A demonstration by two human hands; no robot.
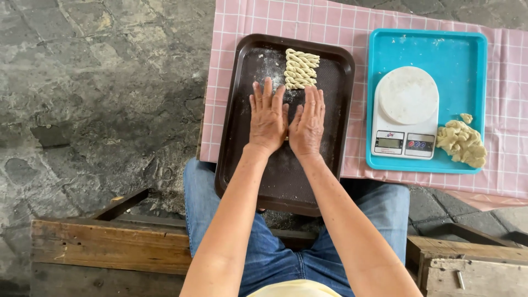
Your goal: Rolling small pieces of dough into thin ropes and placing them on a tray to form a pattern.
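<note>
Standing beside the seated person, I see rough grey stone paving at nine o'clock and a worn wooden plank down at seven o'clock, by the person's blue jeans. At the centre a dark brown tray with rounded corners rests partly on the lap and partly on a table under a pink checked cloth; its bottom is finely pebbled and dusted with flour. The left hand and the right hand lie flat on that tray side by side, palms down, fingers straight and together, thumbs nearly touching. Neither closes around anything; whether a bit of dough is pressed beneath the palms I cannot tell. The twisted dough sticks lie on the tray at twelve o'clock from the hands, just beyond the fingertips. The right fingertips are nearest, almost touching the lowest stick, while the left hand sits slightly toward eleven o'clock of the space below them. Each stick is pale, rope-like, and runs left to right across the tray, stacked in a neat row. Further on, at two o'clock, a bright blue plastic tray holds a white kitchen scale with a round floury plate, and at three o'clock a lumpy heap of soft yellowish dough.
</note>
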